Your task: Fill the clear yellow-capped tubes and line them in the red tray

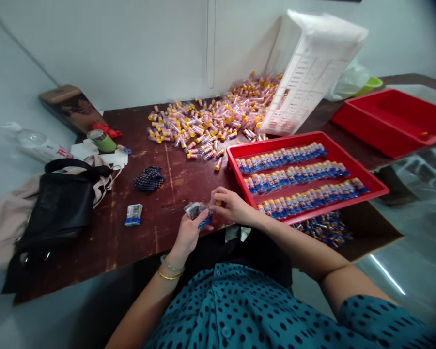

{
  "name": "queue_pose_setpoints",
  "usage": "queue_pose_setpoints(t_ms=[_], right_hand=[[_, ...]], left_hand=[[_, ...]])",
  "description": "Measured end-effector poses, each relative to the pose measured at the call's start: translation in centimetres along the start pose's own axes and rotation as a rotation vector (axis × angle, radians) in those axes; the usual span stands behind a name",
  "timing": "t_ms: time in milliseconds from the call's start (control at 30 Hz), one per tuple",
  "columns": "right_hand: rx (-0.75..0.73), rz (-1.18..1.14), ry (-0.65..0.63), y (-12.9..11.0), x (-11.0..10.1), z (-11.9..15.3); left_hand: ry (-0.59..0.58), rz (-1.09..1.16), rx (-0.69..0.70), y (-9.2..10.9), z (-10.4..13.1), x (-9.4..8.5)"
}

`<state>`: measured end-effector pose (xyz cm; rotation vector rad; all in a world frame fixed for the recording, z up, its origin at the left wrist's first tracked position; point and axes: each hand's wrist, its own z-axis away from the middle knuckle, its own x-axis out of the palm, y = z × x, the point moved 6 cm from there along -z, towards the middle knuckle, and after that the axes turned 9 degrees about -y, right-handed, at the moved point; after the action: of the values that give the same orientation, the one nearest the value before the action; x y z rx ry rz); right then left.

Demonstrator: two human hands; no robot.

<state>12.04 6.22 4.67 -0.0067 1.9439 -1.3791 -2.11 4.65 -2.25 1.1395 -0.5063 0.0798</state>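
Note:
My left hand (188,233) grips a small clear-and-blue plastic packet (194,210) over the table's front edge. Close beside it, my right hand (229,206) pinches a small yellow-capped tube (218,203), mostly hidden by the fingers. A flat stack of similar packets (133,214) lies left of my hands, and a dark dotted cloth (148,178) is crumpled behind it. Further back spreads a big heap of pink tubes with yellow caps (203,123). To the right, a red tray (380,190) holds three rows of blue-packed tubes (298,175).
A white plastic basket (294,92) leans tilted over the heap. Another red bin (392,121) stands at far right. Below the tray is a cardboard box (374,230) with blue packets. A black bag (58,208), a bottle (36,143) and a green can (102,140) occupy the left.

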Motion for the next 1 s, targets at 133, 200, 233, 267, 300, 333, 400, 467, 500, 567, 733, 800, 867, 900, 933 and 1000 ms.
queue_pose_setpoints(t_ms=[133,200,233,267,300,333,400,467,500,567,733,800,867,900,933,1000], right_hand=[[0.007,-0.016,0.020,0.3,-0.6,0.8],[0.005,-0.035,0.016,0.5,-0.9,1.3],[0.009,-0.054,0.023,0.6,-1.1,1.6],[0.019,-0.086,0.049,0.8,-1.5,1.9],[0.035,-0.134,0.094,1.1,-2.0,2.3],[0.057,-0.201,0.153,1.5,-2.7,2.6],[0.107,-0.379,0.266,2.5,-4.1,3.4],[0.154,-0.546,0.320,3.1,-5.1,4.0],[0.171,-0.605,0.317,3.2,-5.4,4.2],[0.186,-0.667,0.286,2.8,-5.7,4.3],[0.126,-0.636,0.171,1.2,-5.2,3.9],[0.102,-0.579,0.120,1.1,-4.7,3.8],[0.098,-0.519,0.086,1.3,-4.2,3.8],[0.106,-0.473,0.092,1.5,-4.0,3.9],[0.120,-0.409,0.112,1.7,-3.8,4.0],[0.159,-0.265,0.165,2.1,-3.2,4.4]], left_hand=[[-0.131,-0.140,-0.103,-0.3,0.5,0.1],[-0.151,-0.155,-0.104,-0.4,0.7,0.0],[-0.146,-0.151,-0.098,-0.4,0.7,-0.1],[-0.139,-0.147,-0.098,-0.5,0.7,-0.1],[-0.131,-0.145,-0.101,-0.6,0.7,-0.2],[-0.127,-0.146,-0.106,-0.8,0.6,-0.2],[-0.129,-0.158,-0.115,-1.0,0.6,-0.2],[-0.140,-0.179,-0.114,-1.0,0.5,-0.1],[-0.147,-0.192,-0.111,-1.0,0.5,0.0],[-0.165,-0.222,-0.101,-1.0,0.4,0.3],[-0.202,-0.269,-0.072,-0.6,0.3,1.0],[-0.214,-0.285,-0.060,-0.5,0.3,1.3],[-0.239,-0.309,-0.044,-0.4,0.5,1.9],[-0.259,-0.322,-0.039,-0.5,0.6,2.3],[-0.279,-0.331,-0.039,-0.6,0.7,2.7],[-0.312,-0.314,-0.068,-1.0,0.9,3.3]])
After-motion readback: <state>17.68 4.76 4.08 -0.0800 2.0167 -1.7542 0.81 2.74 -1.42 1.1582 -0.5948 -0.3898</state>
